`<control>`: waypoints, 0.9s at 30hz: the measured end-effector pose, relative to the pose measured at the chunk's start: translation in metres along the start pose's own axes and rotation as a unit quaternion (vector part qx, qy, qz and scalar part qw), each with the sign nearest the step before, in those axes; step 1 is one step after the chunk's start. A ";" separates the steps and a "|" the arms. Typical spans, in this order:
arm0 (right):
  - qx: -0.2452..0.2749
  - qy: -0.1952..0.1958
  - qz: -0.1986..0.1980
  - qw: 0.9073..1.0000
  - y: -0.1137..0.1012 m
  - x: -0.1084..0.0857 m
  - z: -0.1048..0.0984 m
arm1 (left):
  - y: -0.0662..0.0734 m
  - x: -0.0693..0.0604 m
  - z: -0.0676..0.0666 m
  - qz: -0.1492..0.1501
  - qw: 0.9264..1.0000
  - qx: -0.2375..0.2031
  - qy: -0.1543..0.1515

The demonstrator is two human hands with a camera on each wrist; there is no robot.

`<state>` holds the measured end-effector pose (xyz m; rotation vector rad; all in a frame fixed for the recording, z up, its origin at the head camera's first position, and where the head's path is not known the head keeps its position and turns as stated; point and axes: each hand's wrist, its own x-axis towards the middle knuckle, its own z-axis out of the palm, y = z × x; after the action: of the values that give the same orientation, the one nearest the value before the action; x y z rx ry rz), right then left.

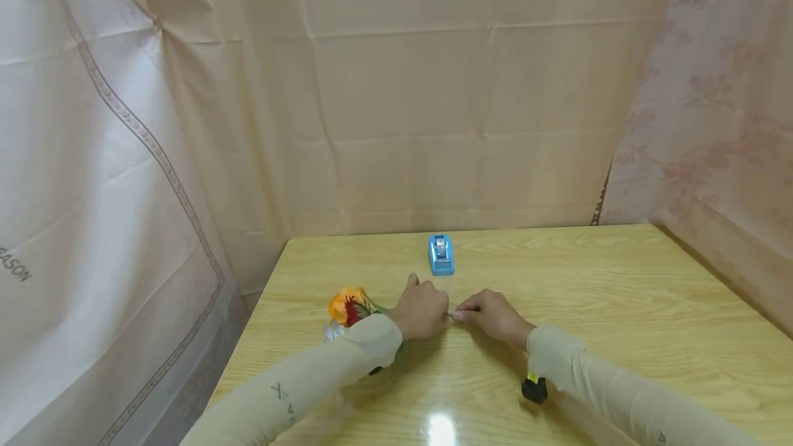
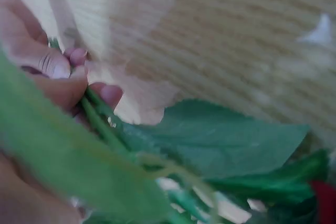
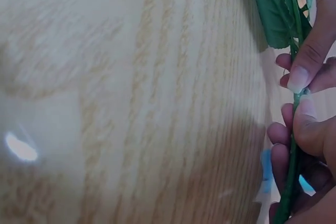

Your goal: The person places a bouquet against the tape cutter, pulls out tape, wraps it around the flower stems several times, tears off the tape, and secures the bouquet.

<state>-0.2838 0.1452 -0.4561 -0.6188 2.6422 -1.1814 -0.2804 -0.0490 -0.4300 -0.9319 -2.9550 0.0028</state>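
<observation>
A bunch of artificial flowers lies low over the table, its orange bloom (image 1: pixel 345 303), a dark red bloom (image 1: pixel 353 311) and a whitish one (image 1: pixel 333 330) pointing left. My left hand (image 1: pixel 423 310) pinches the green stems (image 2: pixel 97 119) between thumb and fingers, just below a broad green leaf (image 2: pixel 231 140). Close beside it, my right hand (image 1: pixel 492 315) grips the lower part of the stems, its thumb nearly touching the left thumb in the right wrist view. There the stem end (image 3: pixel 286 203) runs through the right fingers. My left forearm partly hides the blooms.
Beyond the hands, a blue tape dispenser (image 1: pixel 441 257) with a clear roll stands near the back edge of the wooden table (image 1: pixel 619 281). Cloth sheets (image 1: pixel 396 88) hang behind and at both sides. A black device (image 1: pixel 534 389) hangs under the right sleeve.
</observation>
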 end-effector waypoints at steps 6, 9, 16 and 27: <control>0.004 0.016 -0.021 1.000 0.006 -0.001 -0.001 | -0.009 0.009 -0.004 -0.012 0.990 -0.117 -0.071; 0.000 0.021 -0.029 0.999 0.007 0.000 -0.003 | -0.013 0.012 -0.010 -0.012 0.983 -0.154 -0.100; -0.014 0.015 -0.036 0.999 0.008 0.001 -0.003 | -0.018 0.016 -0.012 0.003 0.975 -0.178 -0.130; -0.013 0.010 -0.058 0.998 0.009 0.002 0.001 | -0.010 0.011 -0.002 0.023 0.997 -0.032 -0.059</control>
<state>-0.2883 0.1496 -0.4636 -0.7793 2.6746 -1.1924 -0.2949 -0.0507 -0.4270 -1.0438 -3.0572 -0.0381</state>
